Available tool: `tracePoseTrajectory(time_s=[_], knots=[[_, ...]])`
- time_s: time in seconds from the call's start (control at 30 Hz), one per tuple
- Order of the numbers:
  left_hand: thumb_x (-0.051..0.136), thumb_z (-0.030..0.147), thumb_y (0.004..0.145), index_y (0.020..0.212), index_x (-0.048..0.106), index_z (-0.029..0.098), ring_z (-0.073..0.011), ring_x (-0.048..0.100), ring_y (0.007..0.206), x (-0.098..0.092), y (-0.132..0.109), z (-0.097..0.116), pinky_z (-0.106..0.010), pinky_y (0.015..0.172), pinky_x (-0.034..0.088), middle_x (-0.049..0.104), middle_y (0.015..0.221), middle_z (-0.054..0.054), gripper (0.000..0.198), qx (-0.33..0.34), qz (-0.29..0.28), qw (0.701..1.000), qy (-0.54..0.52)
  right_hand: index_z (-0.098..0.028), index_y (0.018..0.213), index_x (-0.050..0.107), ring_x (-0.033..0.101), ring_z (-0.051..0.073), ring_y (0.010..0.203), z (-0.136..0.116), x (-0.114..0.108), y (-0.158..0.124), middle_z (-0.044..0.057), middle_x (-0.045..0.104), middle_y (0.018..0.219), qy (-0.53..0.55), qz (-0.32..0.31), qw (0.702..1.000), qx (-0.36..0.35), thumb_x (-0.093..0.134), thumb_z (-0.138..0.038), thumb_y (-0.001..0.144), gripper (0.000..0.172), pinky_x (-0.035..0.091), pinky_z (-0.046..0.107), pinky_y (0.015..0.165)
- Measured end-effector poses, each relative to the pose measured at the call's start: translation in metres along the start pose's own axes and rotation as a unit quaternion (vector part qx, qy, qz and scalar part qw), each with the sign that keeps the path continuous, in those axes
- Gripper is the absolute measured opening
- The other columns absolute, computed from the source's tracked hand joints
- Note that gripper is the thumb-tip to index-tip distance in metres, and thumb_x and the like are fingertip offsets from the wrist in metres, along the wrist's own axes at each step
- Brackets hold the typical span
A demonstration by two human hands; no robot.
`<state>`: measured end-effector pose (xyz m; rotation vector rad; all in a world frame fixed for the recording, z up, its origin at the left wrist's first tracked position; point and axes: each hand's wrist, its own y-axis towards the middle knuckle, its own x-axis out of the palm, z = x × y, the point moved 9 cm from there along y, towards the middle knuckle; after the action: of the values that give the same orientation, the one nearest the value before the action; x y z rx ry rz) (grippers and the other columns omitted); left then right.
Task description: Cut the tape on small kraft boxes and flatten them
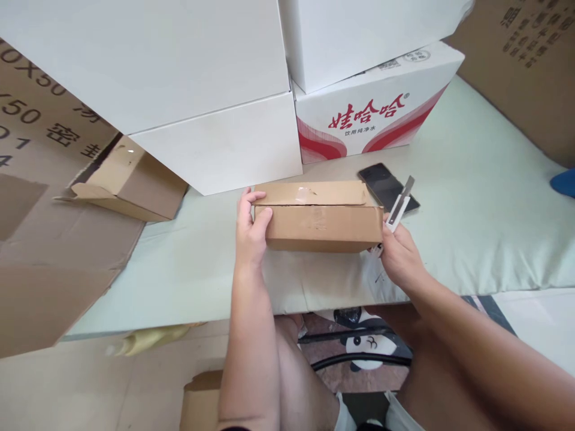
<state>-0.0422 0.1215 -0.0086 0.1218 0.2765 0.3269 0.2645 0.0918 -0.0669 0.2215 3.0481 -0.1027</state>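
A small brown cardboard box (318, 216) with clear tape on its lid lies on the pale green padded surface (471, 215) in front of me. My left hand (250, 230) grips the box's left end, thumb on the front and fingers on the lid. My right hand (399, 254) is closed round a white utility knife (401, 205), its blade pointing up and away by the box's right end. Under my right hand a white plastic mailer bag (375, 269) sticks out from beneath the box.
A black phone (386, 185) lies just behind the knife. Large white cartons (215, 120) and a red-and-white water carton (372, 114) stand behind the box. An open small cardboard box (130, 182) and flattened brown cardboard (49, 239) lie left. My knees are below the edge.
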Motion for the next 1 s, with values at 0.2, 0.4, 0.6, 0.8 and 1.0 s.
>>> tracePoseTrajectory(time_s=[0.2, 0.4, 0.6, 0.8, 1.0], knots=[[0.054, 0.028, 0.061, 0.117, 0.045, 0.03, -0.0273, 0.058, 0.108, 0.012, -0.007, 0.006, -0.036, 0.082, 0.051, 0.054, 0.13, -0.007, 0.057, 0.027, -0.131, 0.99, -0.055, -0.028, 0.078, 0.043, 0.043, 0.019, 0.059, -0.002, -0.008, 0.002, -0.002, 0.044, 0.064, -0.001, 0.03, 0.999, -0.023, 0.054, -0.077, 0.087, 0.051, 0.033, 0.034, 0.055], [0.057, 0.029, 0.062, 0.112, 0.045, 0.028, -0.0266, 0.057, 0.107, 0.008, -0.005, 0.007, -0.037, 0.084, 0.05, 0.054, 0.126, -0.007, 0.051, 0.03, -0.092, 0.995, -0.021, -0.028, 0.076, 0.042, 0.045, 0.021, 0.061, -0.003, -0.008, 0.004, 0.0, 0.045, 0.065, 0.008, 0.03, 0.998, -0.046, 0.052, -0.071, 0.092, 0.047, 0.037, 0.036, 0.058], [0.059, 0.026, 0.066, 0.11, 0.052, 0.025, -0.0333, 0.045, 0.14, 0.008, 0.001, -0.001, -0.046, 0.114, 0.038, 0.046, 0.151, -0.011, 0.045, -0.009, -0.056, 0.998, -0.026, -0.027, 0.068, 0.045, 0.049, 0.02, 0.063, 0.0, -0.017, 0.005, 0.001, 0.05, 0.064, 0.038, 0.068, 0.997, -0.015, 0.059, -0.054, 0.095, 0.041, 0.039, 0.035, 0.06], [0.06, 0.021, 0.066, 0.109, 0.056, 0.025, -0.033, 0.045, 0.143, 0.004, 0.002, -0.003, -0.046, 0.115, 0.038, 0.044, 0.156, -0.01, 0.043, -0.024, -0.014, 1.0, -0.014, -0.027, 0.07, 0.049, 0.046, 0.016, 0.051, -0.003, -0.015, 0.003, -0.002, 0.053, 0.058, 0.138, 0.068, 0.988, -0.014, 0.064, -0.046, 0.091, 0.032, 0.035, 0.033, 0.052], [0.057, 0.023, 0.076, 0.114, 0.054, 0.026, -0.0329, 0.036, 0.151, 0.003, 0.002, -0.005, -0.046, 0.113, 0.04, 0.039, 0.16, -0.01, 0.038, 0.011, -0.015, 1.0, 0.015, -0.027, 0.072, 0.052, 0.067, 0.022, 0.066, -0.001, -0.002, 0.001, -0.002, 0.062, 0.058, 0.157, 0.013, 0.987, -0.008, 0.062, -0.045, 0.09, 0.027, 0.052, 0.039, 0.074]])
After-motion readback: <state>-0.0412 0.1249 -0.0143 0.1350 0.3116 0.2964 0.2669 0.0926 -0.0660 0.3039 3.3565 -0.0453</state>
